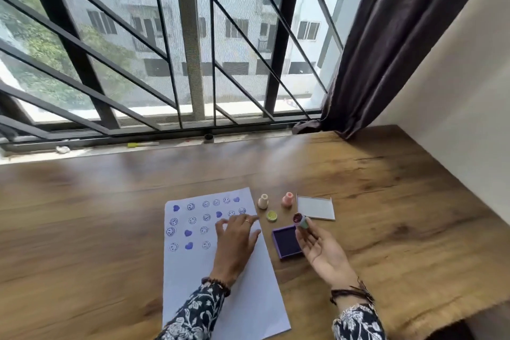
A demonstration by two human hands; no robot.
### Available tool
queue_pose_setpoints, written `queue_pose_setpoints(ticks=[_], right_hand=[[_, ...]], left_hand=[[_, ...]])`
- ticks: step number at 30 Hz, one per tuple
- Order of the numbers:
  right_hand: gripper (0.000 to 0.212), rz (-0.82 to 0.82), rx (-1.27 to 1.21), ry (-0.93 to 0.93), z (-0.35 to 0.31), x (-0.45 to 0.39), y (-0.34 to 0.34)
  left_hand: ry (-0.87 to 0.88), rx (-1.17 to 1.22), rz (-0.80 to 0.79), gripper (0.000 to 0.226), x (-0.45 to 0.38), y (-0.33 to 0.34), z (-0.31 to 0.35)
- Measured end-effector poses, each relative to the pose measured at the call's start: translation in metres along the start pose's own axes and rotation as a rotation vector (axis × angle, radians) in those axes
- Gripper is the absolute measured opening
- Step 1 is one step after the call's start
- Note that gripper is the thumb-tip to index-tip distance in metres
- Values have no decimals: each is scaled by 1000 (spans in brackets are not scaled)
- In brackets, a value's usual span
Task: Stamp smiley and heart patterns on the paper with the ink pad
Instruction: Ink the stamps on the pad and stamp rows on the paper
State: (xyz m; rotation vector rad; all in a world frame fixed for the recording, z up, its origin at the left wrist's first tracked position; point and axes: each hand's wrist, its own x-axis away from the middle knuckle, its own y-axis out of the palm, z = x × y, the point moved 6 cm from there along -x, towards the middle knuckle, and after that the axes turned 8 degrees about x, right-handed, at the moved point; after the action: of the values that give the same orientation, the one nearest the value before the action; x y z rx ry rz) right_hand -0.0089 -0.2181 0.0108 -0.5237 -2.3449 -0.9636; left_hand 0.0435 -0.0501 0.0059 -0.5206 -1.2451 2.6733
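A white sheet of paper [193, 270] lies on the wooden table, its upper part covered with several blue smiley and heart prints. My left hand [237, 240] rests flat on the paper, fingers spread, holding nothing. Just right of the sheet sits the open purple ink pad [287, 241]. My right hand [320, 248] hovers over the pad's right edge, palm up, pinching a small green stamp [300, 220] whose inked face points up and left. A yellow smiley stamp [271, 215], a cream stamp [263, 201] and a pink stamp [287, 199] stand beyond the pad.
The ink pad's clear lid [316, 207] lies right of the pink stamp. The wooden table [400, 201] runs to a window sill at the back and a white wall on the right. A dark curtain [386, 50] hangs at the back right corner.
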Motion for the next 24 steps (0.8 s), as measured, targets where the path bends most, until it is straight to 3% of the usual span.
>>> queue_pose_setpoints(ticks=[5,10,12,15,18,21,24], right_hand=[[14,-14,-10,-3,-5,-7,-2],[9,-13,35,-24,-7,-14,-9],[10,-6,91,-62,-7,-14,-10],[11,4,225,-201,-14,-12,-10],[15,-20,420,-349,-28,-4,2],[18,-25,687,-473,-40,4,19],[22,-45,838,-525,-44,7,32]], left_hand=[[266,-174,-191,38,-34,27,32],[317,-196,-271,19,-47,39,38],[242,-10,-232,18,-49,32,38],[-122,527,-17,20,-48,11,26],[-435,1097,-23,19,-34,12,21],[-490,1328,-118,12,-23,13,25],[-496,1409,-133,13,-21,10,29]])
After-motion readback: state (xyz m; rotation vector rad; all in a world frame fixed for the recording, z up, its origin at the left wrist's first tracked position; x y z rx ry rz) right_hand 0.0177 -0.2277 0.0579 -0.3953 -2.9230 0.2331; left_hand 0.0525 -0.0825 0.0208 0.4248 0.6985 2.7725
